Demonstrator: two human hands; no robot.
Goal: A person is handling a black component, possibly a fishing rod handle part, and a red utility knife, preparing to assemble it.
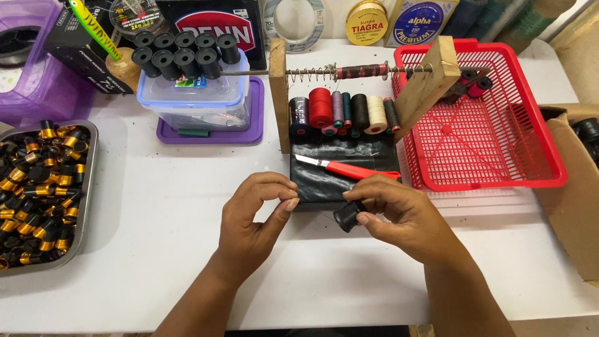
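Observation:
My right hand (399, 212) grips a small black spool (348, 216) just above the white table (156, 206). My left hand (259, 215) is a little to its left, thumb and forefinger pinched together, perhaps on a thin thread that I cannot make out. Just behind both hands lies a black mat (324, 181) with a red-handled knife (346, 168) on it. Behind that, a wooden rack (430, 78) holds several thread spools (343, 112) in red, black, white and other colours.
A red plastic basket (493, 162) stands at the right, with a cardboard box (574, 187) beyond it. A metal tray (87, 187) of black and gold parts sits at the left. A clear lidded tub (199, 103) topped with black spools stands at the back, beside a purple bin (37, 87).

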